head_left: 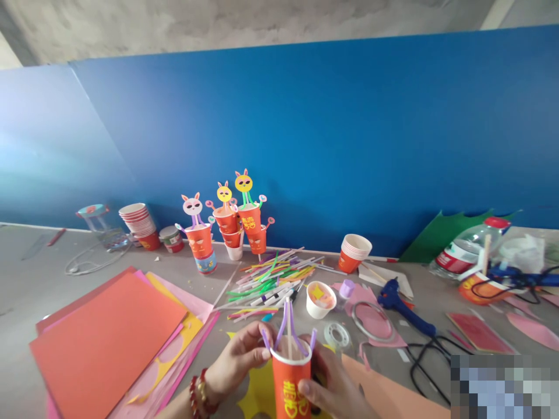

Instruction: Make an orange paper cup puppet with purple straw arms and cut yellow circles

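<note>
My left hand [238, 358] and my right hand [334, 387] both wrap around a red paper cup [292, 384] with a yellow emblem, low in the middle of the view. Purple bent straws [286, 326] and a thin wooden stick rise out of the cup's mouth. My left fingers press the cup's rim near a straw; a beaded bracelet [198, 396] circles that wrist. The right hand grips the cup's side from the right. A yellow paper shape lies under the cup.
Sheets of red, pink and yellow paper [105, 343] lie at left. Finished cups with animal heads [225, 227] stand by the blue wall. Loose straws and pens [271, 279], a white cup [320, 298], tape rolls [337, 336], a blue glue gun [404, 305], cup stacks [353, 252] and a plastic bottle [467, 247] are spread about.
</note>
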{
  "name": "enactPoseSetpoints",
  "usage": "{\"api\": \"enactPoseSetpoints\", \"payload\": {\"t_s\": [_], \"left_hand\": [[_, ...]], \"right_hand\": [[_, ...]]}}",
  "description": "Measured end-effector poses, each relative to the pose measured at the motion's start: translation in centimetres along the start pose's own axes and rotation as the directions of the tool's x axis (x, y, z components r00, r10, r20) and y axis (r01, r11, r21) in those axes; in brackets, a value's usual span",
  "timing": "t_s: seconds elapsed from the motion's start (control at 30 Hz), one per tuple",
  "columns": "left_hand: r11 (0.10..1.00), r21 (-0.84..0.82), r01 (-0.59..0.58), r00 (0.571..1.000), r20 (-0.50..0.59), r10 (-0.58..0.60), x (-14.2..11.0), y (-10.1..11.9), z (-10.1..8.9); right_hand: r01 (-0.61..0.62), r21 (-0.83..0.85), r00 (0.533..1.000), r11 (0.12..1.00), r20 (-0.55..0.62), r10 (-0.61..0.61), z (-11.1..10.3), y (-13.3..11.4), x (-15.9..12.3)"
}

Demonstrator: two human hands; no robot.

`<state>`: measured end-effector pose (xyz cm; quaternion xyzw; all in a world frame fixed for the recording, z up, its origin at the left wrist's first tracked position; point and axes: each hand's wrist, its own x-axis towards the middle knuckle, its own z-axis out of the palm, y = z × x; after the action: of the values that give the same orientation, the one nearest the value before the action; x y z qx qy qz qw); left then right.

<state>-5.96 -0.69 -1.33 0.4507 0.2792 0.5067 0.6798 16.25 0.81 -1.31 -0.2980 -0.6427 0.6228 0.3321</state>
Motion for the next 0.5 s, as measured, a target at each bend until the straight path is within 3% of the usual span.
{"api": "enactPoseSetpoints", "payload": {"t_s": [0.5], "left_hand": [[0.999,-0.040,-0.021,1.000,-0.001,0.021,0.05,0.02,0.19]], "right_hand": [[0.004,0.006,1.000,1.000,-0.002,-0.004,0.06,-0.18,-0.05]]}}
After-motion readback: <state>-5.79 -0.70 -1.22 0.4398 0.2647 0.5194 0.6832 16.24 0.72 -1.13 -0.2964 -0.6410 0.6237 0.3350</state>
